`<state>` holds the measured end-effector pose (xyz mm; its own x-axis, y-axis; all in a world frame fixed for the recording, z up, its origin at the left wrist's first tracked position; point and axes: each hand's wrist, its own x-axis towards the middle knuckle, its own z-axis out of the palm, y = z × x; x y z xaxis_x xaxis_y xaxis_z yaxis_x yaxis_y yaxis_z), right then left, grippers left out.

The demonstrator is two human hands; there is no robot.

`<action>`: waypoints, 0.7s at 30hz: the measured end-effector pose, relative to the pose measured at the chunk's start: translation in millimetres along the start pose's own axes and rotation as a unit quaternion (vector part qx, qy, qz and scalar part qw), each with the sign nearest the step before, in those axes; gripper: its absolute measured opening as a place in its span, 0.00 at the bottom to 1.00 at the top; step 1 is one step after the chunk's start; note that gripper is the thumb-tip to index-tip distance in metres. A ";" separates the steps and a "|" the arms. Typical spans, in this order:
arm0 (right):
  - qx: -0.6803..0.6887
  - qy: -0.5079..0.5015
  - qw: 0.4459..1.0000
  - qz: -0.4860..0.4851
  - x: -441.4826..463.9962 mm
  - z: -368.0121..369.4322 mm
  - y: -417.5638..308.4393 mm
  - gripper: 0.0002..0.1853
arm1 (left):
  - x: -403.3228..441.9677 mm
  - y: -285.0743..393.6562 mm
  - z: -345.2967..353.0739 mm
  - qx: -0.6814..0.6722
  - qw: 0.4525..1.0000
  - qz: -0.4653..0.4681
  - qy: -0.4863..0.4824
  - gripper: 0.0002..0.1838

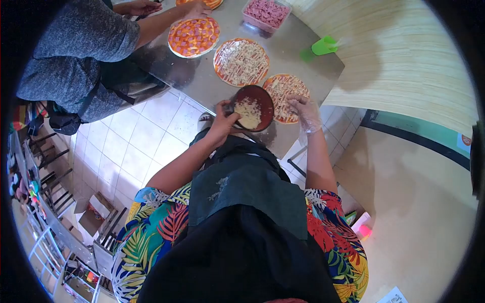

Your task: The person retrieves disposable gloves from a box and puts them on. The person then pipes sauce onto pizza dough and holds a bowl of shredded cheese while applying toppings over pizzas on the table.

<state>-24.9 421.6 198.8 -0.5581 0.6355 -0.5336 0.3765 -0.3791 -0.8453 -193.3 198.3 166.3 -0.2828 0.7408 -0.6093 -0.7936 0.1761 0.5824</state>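
Observation:
My left hand (225,122) grips the rim of a dark reddish-brown bowl (266,108) holding pale grated cheese (248,112). The bowl is tilted a little toward me at the table's near edge. Over the right side of a round pizza (283,91) spread with sauce and pale shreds hovers my right hand (304,112), in a clear plastic glove. Its fingers are bunched and point down; whatever they may hold is hidden. A second pizza (241,63) with white topping lies just beyond the bowl.
Another person's hand (196,10) reaches over a pizza (194,38) with pink cubes; part of one more pizza (207,3) shows behind. A tub of pink diced meat (267,15) and a green cup (324,46) stand on the metal table (194,83). A wall borders the right.

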 end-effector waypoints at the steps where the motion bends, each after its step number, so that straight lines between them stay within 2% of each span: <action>1: -0.011 0.036 0.999 0.006 5.6 -13.1 9.7 0.10 | -3.2 1.4 -4.8 -0.003 1.000 -0.002 0.017 0.33; 2: -0.011 0.034 0.999 0.003 10.2 -22.9 18.0 0.10 | -3.3 -3.1 -12.3 -0.009 1.000 0.009 0.015 0.33; 4: -0.165 0.107 0.980 0.014 18.8 -36.2 29.6 0.10 | -4.4 -6.9 -25.1 -0.014 0.999 0.008 0.029 0.33; 5: -0.166 0.105 0.980 0.014 22.1 -42.2 33.0 0.10 | -5.3 -7.1 -29.6 -0.019 0.999 0.007 0.042 0.33; 7: -0.369 0.171 0.914 -0.013 27.3 -52.8 36.7 0.10 | -6.5 -6.7 -35.6 -0.023 0.998 0.016 0.048 0.33; 8: -0.370 0.170 0.913 -0.013 30.1 -56.5 36.7 0.10 | -8.5 -4.9 -37.2 -0.025 0.998 0.015 0.053 0.33; 10: -0.474 0.213 0.854 -0.028 40.1 -65.6 38.7 0.10 | -10.4 -5.6 -40.6 -0.027 0.998 0.018 0.060 0.33; 15: -0.411 0.183 0.892 -0.044 90.6 -102.5 61.7 0.09 | -9.7 -6.0 -46.4 -0.057 0.995 0.037 0.079 0.32; 17: -0.381 0.170 0.908 -0.036 103.7 -102.5 55.2 0.08 | -13.6 -2.4 -44.3 -0.058 0.994 0.040 0.085 0.31; 20: -0.416 0.185 0.889 -0.045 114.7 -85.6 28.8 0.08 | -16.9 0.5 -46.2 -0.029 0.995 0.037 0.087 0.31; 21: -0.371 0.167 0.913 -0.024 116.1 -72.6 15.3 0.08 | -17.4 -0.2 -47.9 -0.035 0.995 0.040 0.088 0.31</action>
<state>-30.3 538.4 125.9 -0.3770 0.8558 -0.3542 0.8239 0.1352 -0.5504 -214.0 154.4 151.1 -0.4312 0.6249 -0.6509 -0.7991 0.0706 0.5971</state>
